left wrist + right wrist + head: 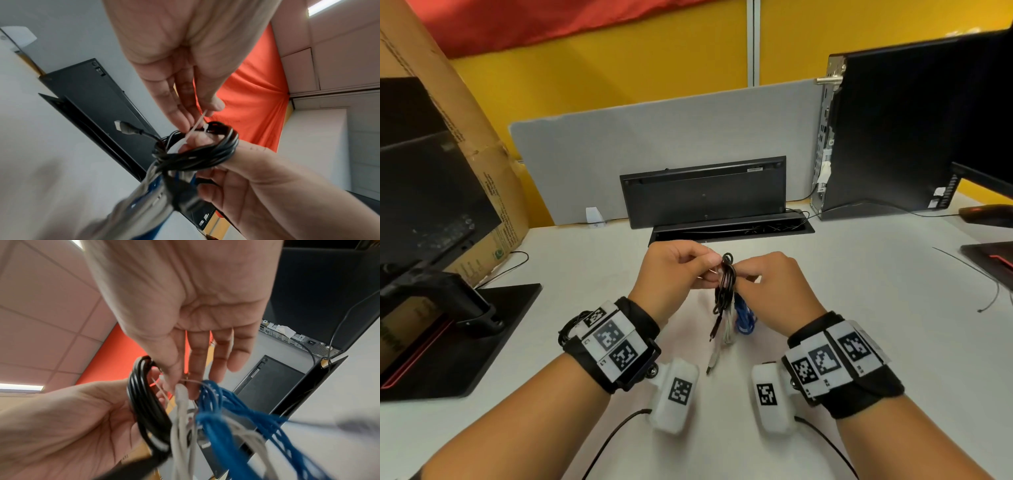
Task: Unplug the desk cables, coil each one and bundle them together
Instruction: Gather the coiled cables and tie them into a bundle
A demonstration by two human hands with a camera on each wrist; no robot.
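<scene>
Above the middle of the white desk [859, 308] I hold a bundle of coiled cables [726, 284] between both hands. It is made of a black coil [205, 151], a white cable [180, 410] and a blue cable [226, 415]. A white zip tie [197, 125] runs round the top of the bundle. My left hand [681, 263] pinches the tie's tail between thumb and fingers. My right hand [763, 270] grips the bundle at the tie, one digit poking through the black coil. A USB plug [711, 366] dangles below.
A black keyboard [703, 192] stands on edge against the grey divider, behind an open cable tray [732, 229]. A computer tower [893, 137] is at the right, a monitor base [448, 325] and cardboard box [465, 137] at the left. A thin loose wire [983, 291] lies far right.
</scene>
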